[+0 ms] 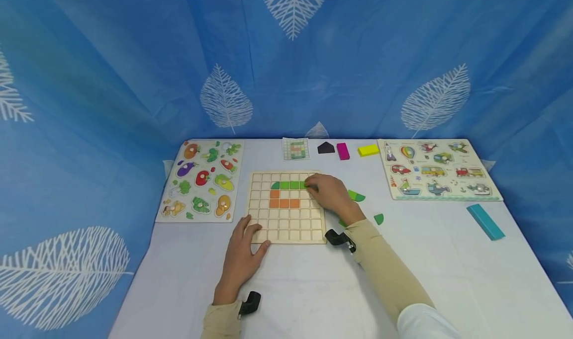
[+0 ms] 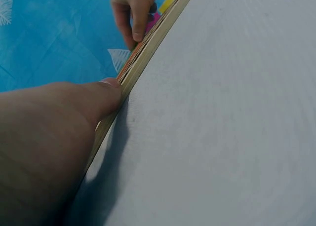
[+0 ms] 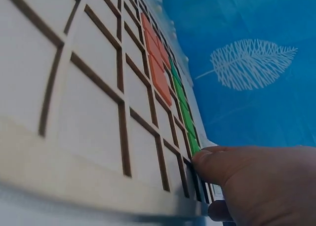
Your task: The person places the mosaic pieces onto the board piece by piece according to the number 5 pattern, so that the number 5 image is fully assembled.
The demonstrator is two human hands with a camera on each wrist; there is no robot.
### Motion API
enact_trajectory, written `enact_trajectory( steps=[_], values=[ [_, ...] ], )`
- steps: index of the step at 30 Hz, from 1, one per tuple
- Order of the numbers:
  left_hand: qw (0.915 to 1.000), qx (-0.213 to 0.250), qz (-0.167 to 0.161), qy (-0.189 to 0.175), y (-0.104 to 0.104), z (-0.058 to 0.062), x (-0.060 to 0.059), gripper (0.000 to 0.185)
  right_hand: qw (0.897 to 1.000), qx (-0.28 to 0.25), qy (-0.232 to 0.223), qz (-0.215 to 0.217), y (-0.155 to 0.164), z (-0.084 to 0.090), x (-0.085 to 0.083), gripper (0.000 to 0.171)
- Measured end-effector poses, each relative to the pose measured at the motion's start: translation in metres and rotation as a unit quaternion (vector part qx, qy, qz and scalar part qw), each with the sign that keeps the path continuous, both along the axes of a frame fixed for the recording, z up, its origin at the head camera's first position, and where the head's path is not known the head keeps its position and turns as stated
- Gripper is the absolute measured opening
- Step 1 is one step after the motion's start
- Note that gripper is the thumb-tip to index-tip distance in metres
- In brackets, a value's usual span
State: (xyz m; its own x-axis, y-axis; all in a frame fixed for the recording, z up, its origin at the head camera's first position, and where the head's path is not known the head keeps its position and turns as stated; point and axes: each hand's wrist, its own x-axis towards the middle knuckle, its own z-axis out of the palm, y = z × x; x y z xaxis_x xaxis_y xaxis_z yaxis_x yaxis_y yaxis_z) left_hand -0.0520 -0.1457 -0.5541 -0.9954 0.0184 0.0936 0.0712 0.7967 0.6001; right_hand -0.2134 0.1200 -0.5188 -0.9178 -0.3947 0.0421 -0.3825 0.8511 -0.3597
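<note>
A wooden grid board (image 1: 283,224) lies on the white table before me. Green tiles (image 1: 294,185) form a row near its top, with a darker green rounded tile (image 1: 275,185) at the left end. Below them, orange tiles (image 1: 285,203) make an L. My right hand (image 1: 331,195) pinches a green tile (image 3: 194,146) at the row's right end, thumb and fingertips down at the grid. My left hand (image 1: 241,252) rests at the board's lower left corner, fingers spread, its thumb (image 2: 106,95) against the near edge.
Loose green pieces (image 1: 356,196) lie right of the board, partly behind my right arm. Beyond it are a pattern card (image 1: 295,149) and black, magenta and yellow blocks (image 1: 368,150). A vegetable puzzle (image 1: 201,180) lies left; a vehicle puzzle (image 1: 440,170) and teal block (image 1: 485,221) lie right.
</note>
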Motion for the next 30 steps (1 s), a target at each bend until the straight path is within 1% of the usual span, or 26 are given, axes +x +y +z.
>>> enact_trajectory(
  steps=[4, 7, 9, 11, 13, 15, 17, 19, 23, 27, 30],
  values=[
    [0.9999, 0.002, -0.008, 0.008, 0.001, 0.002, -0.001, 0.044, 1.000, -0.009, -0.006, -0.019, 0.022, 0.000, 0.008, 0.023],
    [1.0000, -0.001, -0.007, 0.002, 0.001, 0.003, 0.000, 0.044, 0.998, -0.037, -0.014, -0.052, 0.047, 0.000, 0.018, 0.023],
    [1.0000, -0.004, -0.004, 0.002, 0.000, 0.003, 0.000, 0.044, 0.995, -0.057, -0.019, -0.078, 0.065, 0.002, 0.025, 0.022],
    [1.0000, -0.008, 0.000, 0.001, -0.001, 0.003, 0.000, 0.045, 0.993, -0.072, -0.024, -0.094, 0.080, 0.005, 0.032, 0.020],
    [0.9999, -0.010, 0.001, 0.002, -0.001, 0.002, 0.000, 0.044, 0.992, -0.077, -0.038, -0.095, 0.092, 0.008, 0.039, 0.019],
    [0.9999, -0.011, 0.000, 0.001, 0.000, 0.002, 0.000, 0.044, 0.992, -0.077, -0.057, -0.088, 0.100, 0.010, 0.046, 0.020],
    [0.9999, -0.010, 0.001, 0.000, 0.000, 0.002, 0.000, 0.045, 0.992, -0.073, -0.074, -0.076, 0.102, 0.009, 0.050, 0.022],
    [1.0000, -0.008, 0.000, 0.002, -0.001, 0.003, 0.000, 0.045, 0.992, -0.070, -0.082, -0.066, 0.102, 0.007, 0.052, 0.023],
    [1.0000, -0.007, 0.000, 0.001, -0.001, 0.002, 0.000, 0.045, 0.993, -0.071, -0.080, -0.059, 0.098, 0.002, 0.050, 0.022],
    [1.0000, -0.009, 0.000, 0.003, -0.001, 0.001, 0.000, 0.045, 0.992, -0.076, -0.082, -0.056, 0.093, 0.002, 0.047, 0.019],
    [0.9999, -0.009, 0.000, 0.013, 0.000, 0.000, 0.000, 0.045, 0.992, -0.074, -0.086, -0.058, 0.091, 0.003, 0.045, 0.024]
  ],
)
